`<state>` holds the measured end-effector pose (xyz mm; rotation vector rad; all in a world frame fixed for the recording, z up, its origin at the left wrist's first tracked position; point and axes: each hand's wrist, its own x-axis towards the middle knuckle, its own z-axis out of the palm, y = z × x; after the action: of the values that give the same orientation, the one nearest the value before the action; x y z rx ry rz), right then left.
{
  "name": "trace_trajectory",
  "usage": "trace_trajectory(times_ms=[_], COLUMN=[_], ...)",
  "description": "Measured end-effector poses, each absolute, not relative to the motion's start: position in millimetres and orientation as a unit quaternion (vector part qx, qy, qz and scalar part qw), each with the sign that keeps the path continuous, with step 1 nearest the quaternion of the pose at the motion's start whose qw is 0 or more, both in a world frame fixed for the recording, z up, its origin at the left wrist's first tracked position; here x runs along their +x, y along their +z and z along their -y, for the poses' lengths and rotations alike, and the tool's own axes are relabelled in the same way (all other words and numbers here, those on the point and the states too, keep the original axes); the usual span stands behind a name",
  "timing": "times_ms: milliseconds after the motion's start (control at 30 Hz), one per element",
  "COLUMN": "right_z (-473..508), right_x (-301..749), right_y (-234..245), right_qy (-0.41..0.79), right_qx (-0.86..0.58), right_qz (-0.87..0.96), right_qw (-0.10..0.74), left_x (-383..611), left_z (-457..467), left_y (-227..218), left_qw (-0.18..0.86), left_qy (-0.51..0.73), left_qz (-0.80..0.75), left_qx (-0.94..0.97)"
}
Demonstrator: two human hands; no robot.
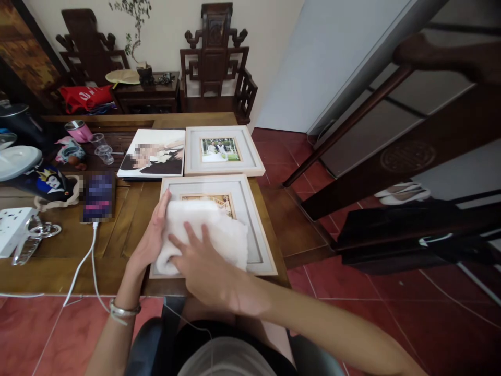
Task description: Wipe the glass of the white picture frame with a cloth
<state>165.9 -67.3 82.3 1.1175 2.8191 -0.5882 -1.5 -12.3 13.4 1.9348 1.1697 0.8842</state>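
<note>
A light wooden picture frame lies flat at the table's front edge, its inner picture partly covered. Across it is spread a white cloth, folded over at its left side. My right hand presses on this cloth with the fingers apart. Along the left edge of the frame rests my left hand, fingers stretched out; its contact with the cloth's side is partly hidden. Just behind lie a second picture frame with a wedding photo and a white-edged photo album or panel.
On the wooden table to the left lie a phone with a white cable, a power strip, a dark tumbler, clear cups and a pink mug. A dark wooden chair stands close on the right.
</note>
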Motion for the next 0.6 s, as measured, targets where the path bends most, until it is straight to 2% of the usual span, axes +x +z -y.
trace_trajectory(times_ms=[133, 267, 367, 533, 600], right_z=[92.3, 98.0, 97.6, 98.1, 99.3], right_x=[189.7, 206.3, 192.5, 162.9, 165.3], right_y=[84.6, 83.5, 80.2, 73.8, 73.4], right_qy=[-0.207, -0.212, -0.196, -0.173, -0.172], right_qx=[0.329, 0.339, 0.328, 0.344, 0.338], right_qz=[-0.920, -0.916, -0.924, -0.923, -0.925], right_qw=[0.051, 0.044, 0.027, -0.007, -0.001], left_x=[4.0, 7.0, 6.1, 3.0, 3.7], left_z=[10.6, 9.9, 10.4, 12.1, 13.2], left_y=[12.7, 9.9, 9.7, 12.8, 13.9], left_qw=[0.269, 0.245, 0.254, 0.339, 0.328], left_qy=[0.326, 0.321, 0.333, 0.348, 0.340], left_qz=[-0.469, -0.465, -0.472, -0.488, -0.492], left_qx=[0.775, 0.788, 0.776, 0.726, 0.731])
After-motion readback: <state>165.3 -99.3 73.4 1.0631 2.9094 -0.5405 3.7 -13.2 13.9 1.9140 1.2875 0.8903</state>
